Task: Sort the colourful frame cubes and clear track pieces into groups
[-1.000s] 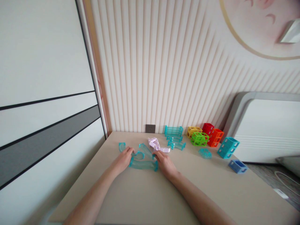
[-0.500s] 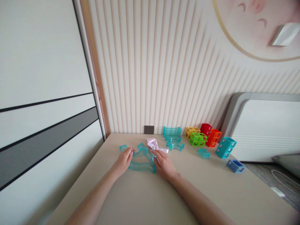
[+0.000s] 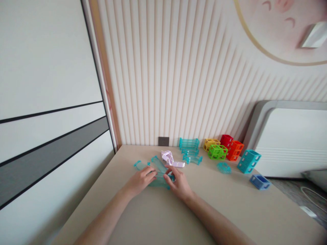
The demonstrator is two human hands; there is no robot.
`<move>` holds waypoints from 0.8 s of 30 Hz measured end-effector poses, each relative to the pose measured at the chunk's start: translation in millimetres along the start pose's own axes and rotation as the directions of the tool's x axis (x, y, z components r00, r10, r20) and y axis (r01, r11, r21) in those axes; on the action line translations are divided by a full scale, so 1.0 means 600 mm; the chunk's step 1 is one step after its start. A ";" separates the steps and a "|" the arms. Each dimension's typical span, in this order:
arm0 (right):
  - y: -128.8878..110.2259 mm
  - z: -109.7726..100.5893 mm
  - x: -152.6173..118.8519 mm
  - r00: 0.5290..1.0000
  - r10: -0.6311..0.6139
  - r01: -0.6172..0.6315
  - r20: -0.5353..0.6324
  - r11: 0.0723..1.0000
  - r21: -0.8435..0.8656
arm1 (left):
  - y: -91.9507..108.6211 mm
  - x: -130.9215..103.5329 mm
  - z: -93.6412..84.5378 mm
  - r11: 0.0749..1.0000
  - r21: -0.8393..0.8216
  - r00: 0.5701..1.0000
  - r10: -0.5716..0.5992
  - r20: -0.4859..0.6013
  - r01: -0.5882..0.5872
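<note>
From here, the left hand's (image 3: pixel 152 172) bent fingers and the right hand's (image 3: pixel 169 172) slightly parted ones are over the translucent teal track pieces (image 3: pixel 158 182); I can't tell whether either grips. The pieces lie on the beige tabletop (image 3: pixel 158 214), below a ribbed wall (image 3: pixel 158 68).

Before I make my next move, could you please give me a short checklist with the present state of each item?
1. Both hands in view: ok, the left hand and right hand are both visible.
2. Each hand's grip: cannot tell, the fingers hide the contact.
3. Front teal piece fully visible: not ok, the hands partly cover it.
4. Green block apart from the hands: ok, it stands well off to the right.
5. Blue block on the table: ok, though it sits near the right edge.
</note>
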State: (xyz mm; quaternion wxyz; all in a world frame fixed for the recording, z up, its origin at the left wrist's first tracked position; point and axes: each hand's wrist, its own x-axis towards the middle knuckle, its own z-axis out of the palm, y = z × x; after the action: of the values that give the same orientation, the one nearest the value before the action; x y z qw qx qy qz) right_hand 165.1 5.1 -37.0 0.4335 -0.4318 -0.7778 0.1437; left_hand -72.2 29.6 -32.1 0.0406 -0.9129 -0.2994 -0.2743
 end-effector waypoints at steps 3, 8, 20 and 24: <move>0.000 0.002 0.003 0.999 -0.021 0.023 -0.043 0.999 0.039 | 0.004 0.000 0.001 0.999 -0.010 0.999 -0.033 0.022 0.033; 0.000 -0.006 0.007 0.987 -0.084 0.094 -0.136 0.993 0.075 | -0.006 -0.006 0.003 0.991 -0.051 0.992 -0.127 0.008 0.127; 0.023 -0.022 0.001 0.968 -0.212 0.209 -0.134 0.977 -0.037 | -0.002 -0.010 0.005 0.952 -0.199 0.969 -0.245 -0.042 0.232; 0.027 -0.020 0.001 0.976 -0.197 0.194 -0.095 0.980 -0.036 | 0.002 -0.008 0.016 0.937 -0.235 0.953 -0.286 -0.100 0.257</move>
State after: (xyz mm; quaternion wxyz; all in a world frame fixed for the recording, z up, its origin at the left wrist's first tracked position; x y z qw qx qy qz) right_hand 183.5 13.2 -39.3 0.4774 -0.3656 -0.7961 0.0685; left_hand -70.2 28.3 -42.4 -0.0789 -0.8413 -0.3875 -0.3686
